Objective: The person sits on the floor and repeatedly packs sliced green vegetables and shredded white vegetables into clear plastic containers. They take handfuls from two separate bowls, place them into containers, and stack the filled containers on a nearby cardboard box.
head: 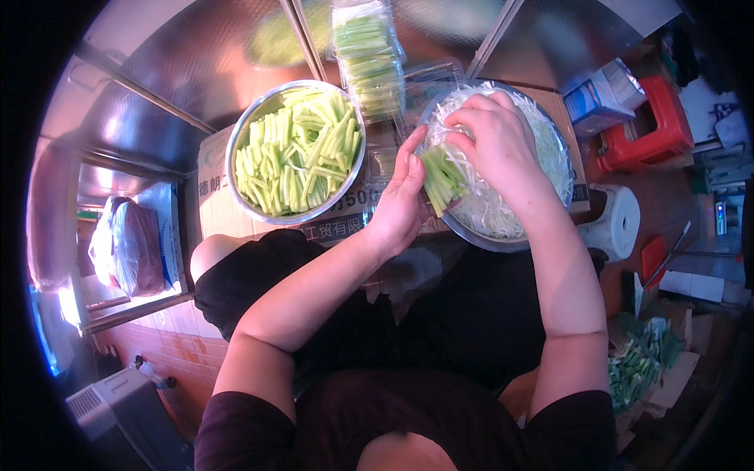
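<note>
My left hand [403, 191] holds a small bundle of cut pale green stalks [442, 182], which look like celery, over the near left rim of a metal bowl [480, 240]. That bowl is heaped with thin white vegetable shreds [545, 141]. Above the bundle, my right hand [495, 138] has its fingers bent around some of the shreds, and white strands trail down beside the stalks. Its fingertips are partly hidden. To the left, a second metal bowl [231, 173] is full of similar cut stalks [294, 153].
Clear plastic boxes of stalks [371, 70] are stacked between the bowls, beside clear plastic trays [439, 73]. Printed cardboard [213, 176] lies under the bowls. Metal panels [194, 65] stand behind. Rightward are a red stool [662, 126], a white stool [621, 221] and leafy greens [639, 359].
</note>
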A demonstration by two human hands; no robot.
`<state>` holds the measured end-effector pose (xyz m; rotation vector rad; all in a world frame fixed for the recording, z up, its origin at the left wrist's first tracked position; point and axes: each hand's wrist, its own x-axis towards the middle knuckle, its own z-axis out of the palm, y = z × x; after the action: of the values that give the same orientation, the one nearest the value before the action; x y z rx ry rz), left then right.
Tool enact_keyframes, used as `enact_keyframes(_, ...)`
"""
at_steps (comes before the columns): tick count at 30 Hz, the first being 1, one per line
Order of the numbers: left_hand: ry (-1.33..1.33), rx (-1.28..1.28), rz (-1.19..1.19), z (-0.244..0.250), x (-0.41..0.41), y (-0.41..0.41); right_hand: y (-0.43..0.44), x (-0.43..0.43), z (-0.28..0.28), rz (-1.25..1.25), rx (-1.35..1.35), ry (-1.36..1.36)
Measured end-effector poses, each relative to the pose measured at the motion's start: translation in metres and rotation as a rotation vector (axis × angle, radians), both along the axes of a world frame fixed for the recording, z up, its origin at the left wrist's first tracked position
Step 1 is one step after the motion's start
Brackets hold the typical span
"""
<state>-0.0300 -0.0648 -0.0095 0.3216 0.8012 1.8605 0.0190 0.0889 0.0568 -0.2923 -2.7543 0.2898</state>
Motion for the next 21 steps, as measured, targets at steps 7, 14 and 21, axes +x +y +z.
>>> enact_keyframes(7,-0.053,-0.006,0.016,0.003,-0.002,-0.001,0.007,-0.006,0.011,0.009,-0.503,0.183)
enact_keyframes(14,-0.143,-0.119,0.137,0.003,-0.007,-0.003,0.036,0.010,0.024,-0.058,-0.842,-0.056)
enact_keyframes(21,-0.140,-0.163,0.229,0.000,-0.008,-0.001,-0.004,0.002,0.015,-0.118,-0.535,-0.068)
